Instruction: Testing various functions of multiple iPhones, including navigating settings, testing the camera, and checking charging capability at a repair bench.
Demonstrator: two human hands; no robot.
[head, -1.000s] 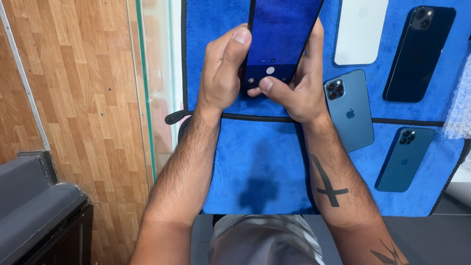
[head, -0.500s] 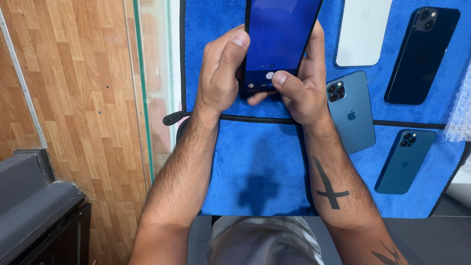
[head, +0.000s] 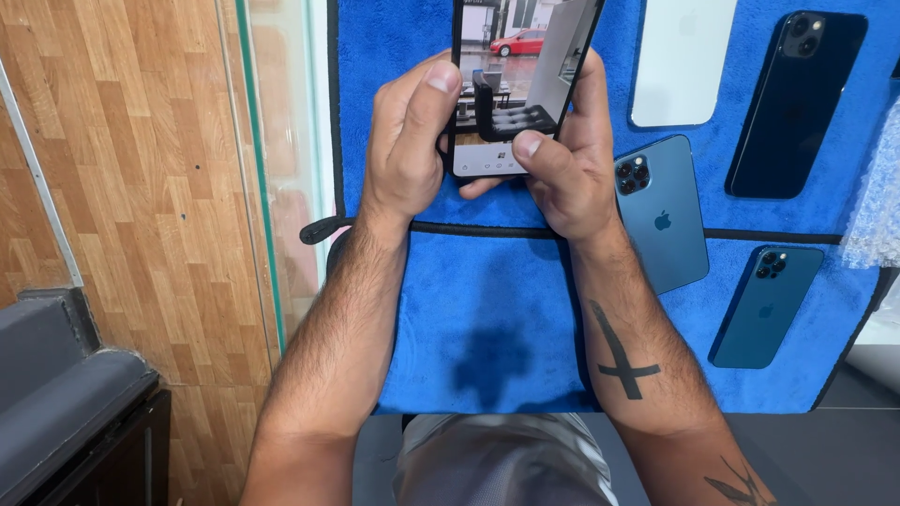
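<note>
Now I see both hands, left and right, pinching a slim glossy phone above the fuzzy blue cloth.

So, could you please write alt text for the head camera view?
Two bare hands, left hand and right hand, hold a phone with a lit screen above a blue cloth. Four more phones lie face down to the right: white, dark navy and two blue.

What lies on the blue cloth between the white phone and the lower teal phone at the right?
In the head view, the blue-grey phone lies face down between the white phone and the lower teal phone, touching neither; elsewhere just blue cloth.
</note>
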